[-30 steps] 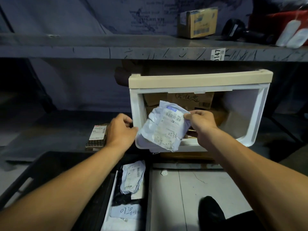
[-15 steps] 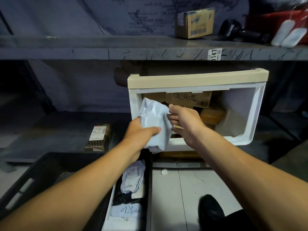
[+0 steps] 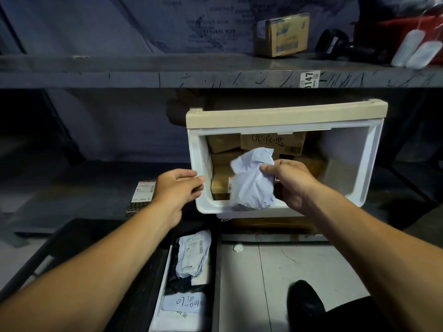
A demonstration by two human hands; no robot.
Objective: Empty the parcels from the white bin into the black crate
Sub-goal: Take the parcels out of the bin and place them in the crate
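Note:
The white bin (image 3: 366, 164) with a beige top bar sits tipped toward me on the lower shelf, and brown cardboard parcels (image 3: 273, 142) show inside it. My right hand (image 3: 294, 185) pinches a crumpled pale plastic parcel (image 3: 251, 183) in front of the bin's opening. My left hand (image 3: 177, 188) holds nothing; its loosely curled fingers are at the bin's left wall. Whether they touch it I cannot tell. The black crate (image 3: 72, 228) stands below at the left, with pale labelled parcels (image 3: 194, 252) lying along its right side.
A small dark labelled packet (image 3: 142, 195) lies on the lower shelf left of my left hand. The upper shelf (image 3: 143, 75) carries a cardboard box (image 3: 281, 35) and a black object (image 3: 335, 46). My shoe (image 3: 304, 305) stands on the tiled floor.
My left hand has let go of the pale parcel and moved left to the bin's wall. My right hand alone now holds the parcel, more crumpled, in front of the opening.

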